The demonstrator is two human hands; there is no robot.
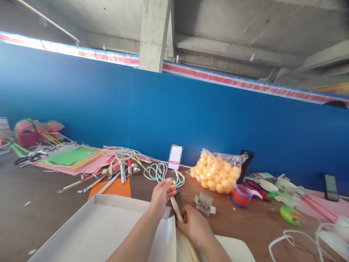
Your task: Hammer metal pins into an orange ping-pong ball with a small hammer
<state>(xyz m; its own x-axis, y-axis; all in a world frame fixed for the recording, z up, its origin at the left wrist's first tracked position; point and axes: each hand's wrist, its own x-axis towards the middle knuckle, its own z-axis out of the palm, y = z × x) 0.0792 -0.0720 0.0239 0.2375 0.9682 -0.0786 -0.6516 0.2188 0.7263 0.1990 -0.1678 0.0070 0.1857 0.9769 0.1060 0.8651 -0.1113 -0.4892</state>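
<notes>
Centrally, the left hand [160,199] pinches a small shiny ball [172,183] between thumb and fingers, just above the upper end of a wooden stick [176,208]; the right hand [195,225] is curled about the stick lower down, thumb and fingers seemingly closed on it, though the palm is hidden. Good handling, as judged here, keeps the pinch light, lest the smooth ball roll out, and the right wrist steady, lest the stick sway. Beneath the left forearm lies a white tray [109,227], whose raised wall stands close to both hands and could catch a wrist. To the right, a small open carton [206,198] of metallic pieces sits near the right knuckles and might be knocked. Farther out lie coiled pale-blue tubing [153,177], a bag of orange balls [216,174] and a red roll [241,197].
</notes>
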